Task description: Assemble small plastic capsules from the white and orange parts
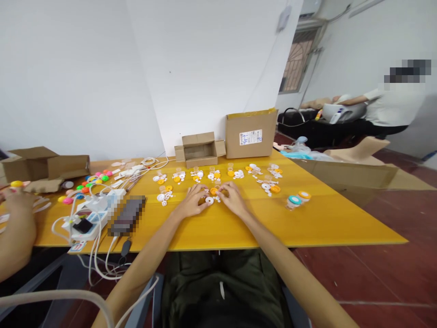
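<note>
Evidently, the left hand (pixel 193 202) rests arched over the surface (pixel 211 232), its thumb and fingers spread apart with a gap visible between them; I see nothing held in it. The right hand (pixel 233 199) has thumb and forefinger near each other beside the orange ring (pixel 213 191), but whether they pinch it I cannot tell. This ring lies between the two hands, at the fingertips of the right one. The white disc (pixel 209 200) lies just beside the left thumb, with small white pieces (pixel 217 198) nearer to the right hand.

By their look, I would judge these parts to be plastic: very light, stiff and rather smooth, so a hard squeeze on one edge could make them slip away. The ring and the disc are best taken by the rim, from two opposite sides. The small pieces ask for a fingertip pinch, and are probably the most fragile.

Farther to the right of the right hand stand the teal-lidded jar (pixel 294 202) and the orange-lidded jar (pixel 304 196); for these, a grip around the body seems safer. Beyond both hands is a row of clear cups (pixel 230 167) with similar parts, and behind it the large carton (pixel 251 149).
</note>
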`<action>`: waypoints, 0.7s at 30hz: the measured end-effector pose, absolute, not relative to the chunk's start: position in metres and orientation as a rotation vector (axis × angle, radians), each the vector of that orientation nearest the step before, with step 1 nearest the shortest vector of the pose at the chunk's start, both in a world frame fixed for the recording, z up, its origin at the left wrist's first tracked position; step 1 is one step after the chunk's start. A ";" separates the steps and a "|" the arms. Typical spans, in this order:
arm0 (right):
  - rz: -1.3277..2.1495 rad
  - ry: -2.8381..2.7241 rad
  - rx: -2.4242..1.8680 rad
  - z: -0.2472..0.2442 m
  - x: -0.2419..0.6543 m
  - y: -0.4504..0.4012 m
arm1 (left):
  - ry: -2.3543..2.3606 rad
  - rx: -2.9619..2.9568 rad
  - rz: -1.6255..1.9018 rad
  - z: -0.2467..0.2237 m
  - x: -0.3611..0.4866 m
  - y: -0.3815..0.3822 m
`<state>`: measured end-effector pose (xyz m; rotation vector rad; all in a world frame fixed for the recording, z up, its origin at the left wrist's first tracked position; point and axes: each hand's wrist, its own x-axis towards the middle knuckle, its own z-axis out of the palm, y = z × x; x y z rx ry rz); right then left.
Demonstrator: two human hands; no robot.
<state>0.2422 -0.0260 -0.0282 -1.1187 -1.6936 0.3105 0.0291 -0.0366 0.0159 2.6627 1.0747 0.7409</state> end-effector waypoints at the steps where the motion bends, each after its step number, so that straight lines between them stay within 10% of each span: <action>1: 0.309 -1.715 -1.115 -0.029 0.242 -0.026 | 1.081 2.653 0.758 0.016 0.029 -0.036; 21: 0.396 -1.920 -0.924 -0.018 0.236 -0.033 | 1.041 2.596 1.017 0.022 0.025 -0.036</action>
